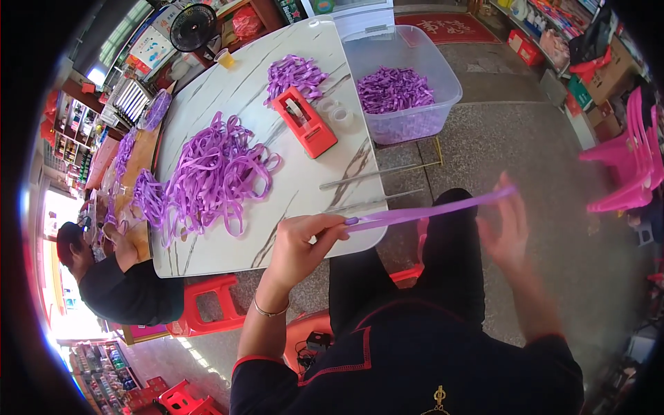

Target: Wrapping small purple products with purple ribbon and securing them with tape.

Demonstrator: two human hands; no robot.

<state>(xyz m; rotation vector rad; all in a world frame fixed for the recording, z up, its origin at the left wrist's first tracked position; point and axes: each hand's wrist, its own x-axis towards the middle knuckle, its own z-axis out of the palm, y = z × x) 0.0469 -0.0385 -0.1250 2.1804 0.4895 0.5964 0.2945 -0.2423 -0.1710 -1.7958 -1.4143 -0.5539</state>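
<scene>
A purple ribbon strap [429,210] stretches between my two hands past the near right corner of the table, above my lap. My left hand [304,247] pinches one end between thumb and fingers. The far end meets the fingers of my right hand [508,232], which is raised and blurred by motion. A large tangled heap of purple straps [214,173] lies on the marble-patterned table [290,200]. Farther back sits a smaller pile of straps [294,76]. Beside it stands a red tape dispenser [304,123], with clear tape rolls [340,116] at its right.
A clear plastic bin [415,124] holding many purple pieces stands off the table's right edge. A cup of yellow liquid [225,59] is at the back. Another person [131,283] works at the left. Pink chairs [629,159] stand at the right, a red stool [207,304] below the table.
</scene>
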